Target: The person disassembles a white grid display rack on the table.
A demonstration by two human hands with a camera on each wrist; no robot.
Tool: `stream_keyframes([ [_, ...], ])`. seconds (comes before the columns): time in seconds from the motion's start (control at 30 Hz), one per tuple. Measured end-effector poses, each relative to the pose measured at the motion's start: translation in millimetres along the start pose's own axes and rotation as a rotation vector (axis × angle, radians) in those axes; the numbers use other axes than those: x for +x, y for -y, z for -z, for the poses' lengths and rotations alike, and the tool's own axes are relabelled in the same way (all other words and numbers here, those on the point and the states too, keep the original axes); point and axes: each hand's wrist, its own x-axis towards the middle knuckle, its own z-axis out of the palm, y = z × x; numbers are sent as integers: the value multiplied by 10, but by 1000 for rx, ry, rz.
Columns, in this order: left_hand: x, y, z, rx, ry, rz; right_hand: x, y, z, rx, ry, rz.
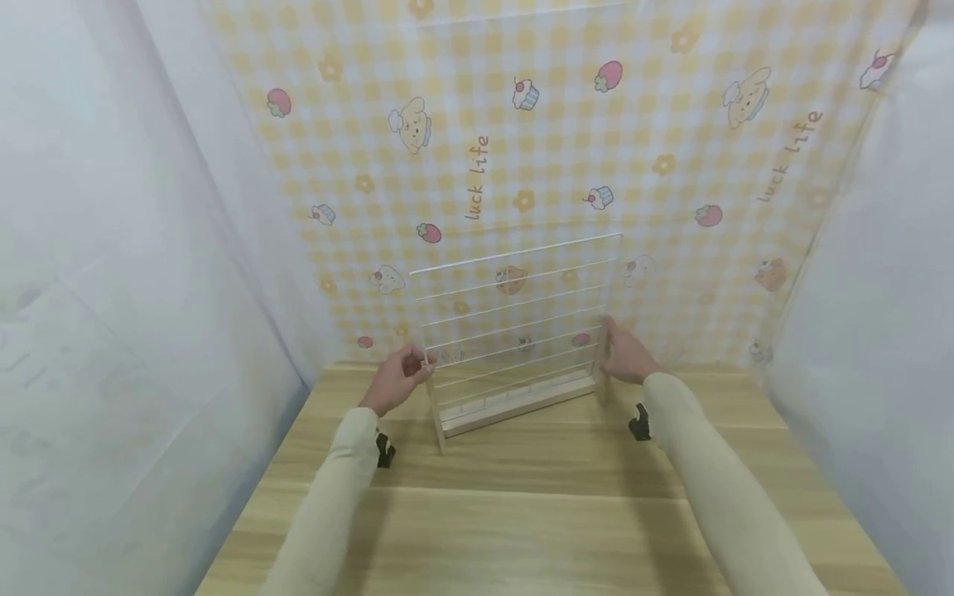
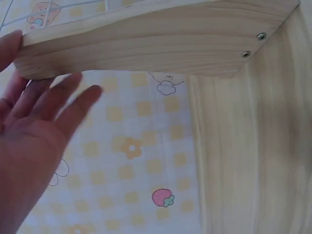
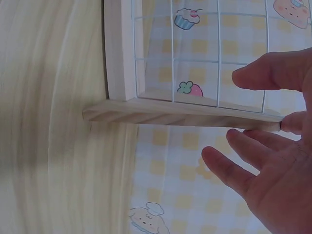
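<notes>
A small rack (image 1: 514, 331) with wooden side posts, a wooden base and white wires strung across stands upright at the far side of the wooden table (image 1: 522, 513). My left hand (image 1: 402, 374) is at its left post and my right hand (image 1: 622, 354) at its right post. In the left wrist view the left hand (image 2: 39, 107) has straight fingers just under the wooden foot (image 2: 146, 44), and its thumb touches the foot's end. In the right wrist view the right hand (image 3: 273, 161) is spread around the other foot (image 3: 180, 113), with one fingertip on its end.
A yellow checked cloth with cartoon prints (image 1: 522, 124) hangs right behind the rack. White sheets close in the left and right sides. Bare tabletop lies between the rack and me. A black camera mount sits on each wrist (image 1: 384, 451).
</notes>
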Motion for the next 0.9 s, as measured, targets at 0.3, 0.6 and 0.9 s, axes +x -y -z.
stream_keyframes([
  [0.3,-350,65,-207,-62,-150,-73,55,66,-32,-50,50,15],
  [0.6,-537,-19,-333,21,-189,-81,123,56,-39,-37,85,-1],
  [0.9,-650,-20,-446,8,-273,-113,175,112,-82,-25,69,16],
])
